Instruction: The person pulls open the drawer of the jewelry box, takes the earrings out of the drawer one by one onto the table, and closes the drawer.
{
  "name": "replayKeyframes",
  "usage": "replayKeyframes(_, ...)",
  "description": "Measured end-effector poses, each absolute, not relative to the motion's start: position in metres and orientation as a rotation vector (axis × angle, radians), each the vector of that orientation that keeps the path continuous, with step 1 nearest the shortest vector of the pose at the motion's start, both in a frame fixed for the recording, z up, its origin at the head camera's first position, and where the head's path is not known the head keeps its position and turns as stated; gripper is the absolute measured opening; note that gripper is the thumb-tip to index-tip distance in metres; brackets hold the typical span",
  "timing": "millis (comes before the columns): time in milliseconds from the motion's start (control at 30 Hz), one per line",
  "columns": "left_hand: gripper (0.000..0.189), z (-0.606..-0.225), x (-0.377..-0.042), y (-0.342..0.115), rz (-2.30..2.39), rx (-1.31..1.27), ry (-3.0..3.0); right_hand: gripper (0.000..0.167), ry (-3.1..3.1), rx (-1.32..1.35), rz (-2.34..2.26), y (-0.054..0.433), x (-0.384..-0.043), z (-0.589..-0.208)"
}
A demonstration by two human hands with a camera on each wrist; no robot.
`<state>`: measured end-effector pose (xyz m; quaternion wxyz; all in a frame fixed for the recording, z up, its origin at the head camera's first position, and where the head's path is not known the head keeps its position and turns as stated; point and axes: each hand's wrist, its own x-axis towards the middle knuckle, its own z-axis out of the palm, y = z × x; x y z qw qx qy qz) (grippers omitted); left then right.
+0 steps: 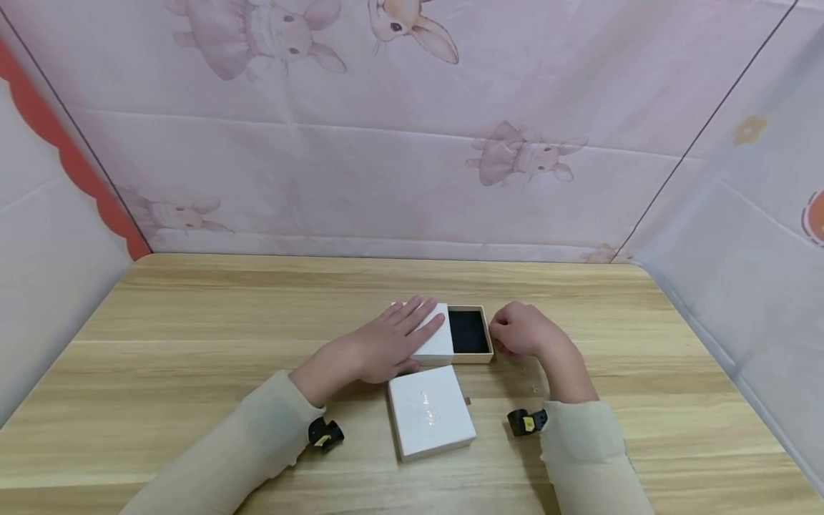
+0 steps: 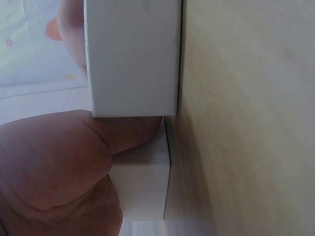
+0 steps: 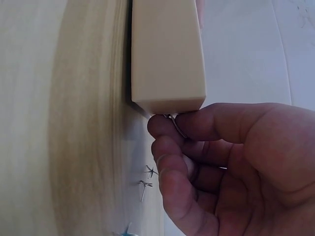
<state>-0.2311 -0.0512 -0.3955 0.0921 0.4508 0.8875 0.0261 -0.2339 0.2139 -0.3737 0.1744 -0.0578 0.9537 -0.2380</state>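
Observation:
A white box sleeve (image 1: 436,348) lies on the table, its cardboard drawer (image 1: 475,358) partly out to the right and showing a black lining (image 1: 468,331). My left hand (image 1: 381,350) rests on the sleeve with fingers straight and spread over its top, the thumb down at its near side. At the drawer's right end, my right hand (image 1: 529,333) pinches a thin ribbon pull tab (image 3: 178,128) between thumb and forefinger. Just in front lies a second white box (image 1: 430,418), closed and slightly turned, with a small brown tab (image 1: 468,401) on its right side.
Several small metal pieces with star-like ends (image 3: 145,184) lie on the table below my right hand. The wood-grain table (image 1: 212,322) reaches back to a pink rabbit-print cloth (image 1: 386,186). Light cloth walls stand at both sides.

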Motion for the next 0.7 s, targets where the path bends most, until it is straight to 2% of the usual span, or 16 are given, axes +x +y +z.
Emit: replayKeyframes(700,0.077,-0.3969,-0.2313,-0.0512,0.109,1.329,2.634,0.036,2.717,-0.169,-0.647,0.2103,-0.2352,-0.3763)
